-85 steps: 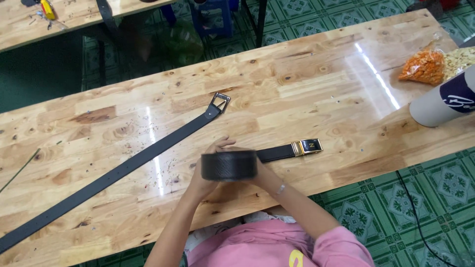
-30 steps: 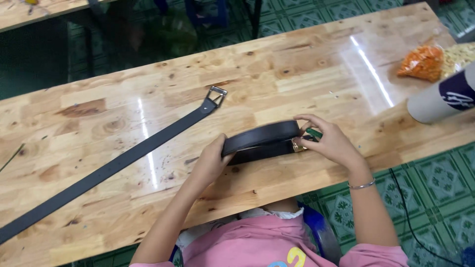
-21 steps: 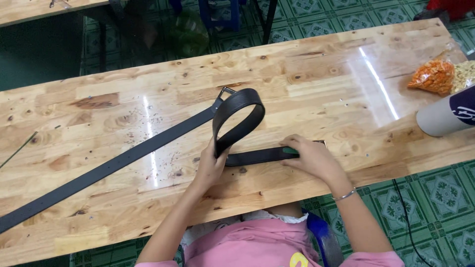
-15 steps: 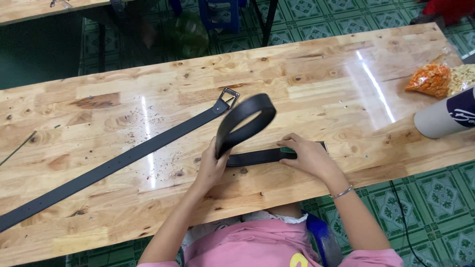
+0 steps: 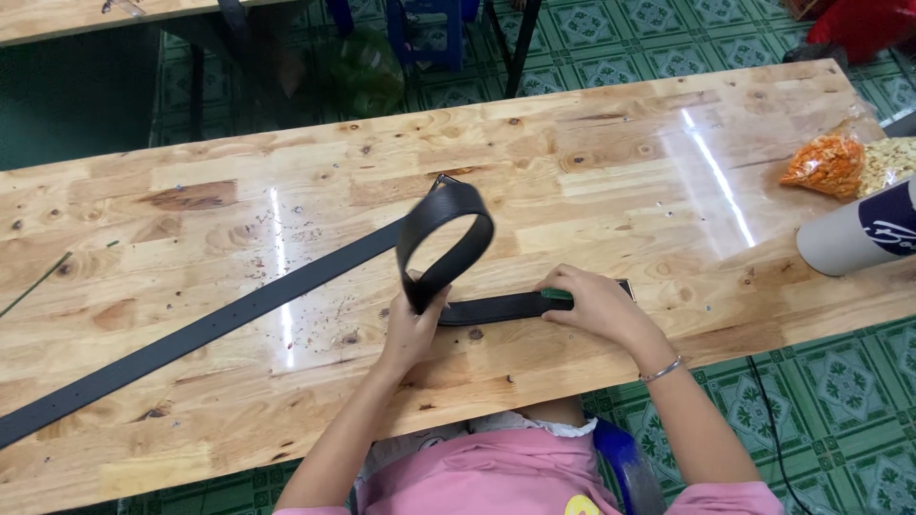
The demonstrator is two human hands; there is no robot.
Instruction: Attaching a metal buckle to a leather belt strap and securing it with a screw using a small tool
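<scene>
A short black belt (image 5: 491,307) lies on the wooden table (image 5: 592,181), with its free end curled up into a standing loop (image 5: 446,238). My left hand (image 5: 412,329) grips the base of that loop. My right hand (image 5: 596,305) presses down on the belt's buckle end, which it covers; a green bit shows by its fingers. A second, long black belt (image 5: 210,329) stretches flat from the left table edge up to behind the loop.
A cardboard tube (image 5: 859,236) lies at the right edge, with an orange snack bag (image 5: 828,162) and a paler bag behind it. Small crumbs dot the table's middle. Another table and blue stool legs stand beyond, on green tiled floor.
The coiled belt has been unrolled: its buckle end now lies flat under my right hand, and the rest stands up as a loop held by my left hand.
</scene>
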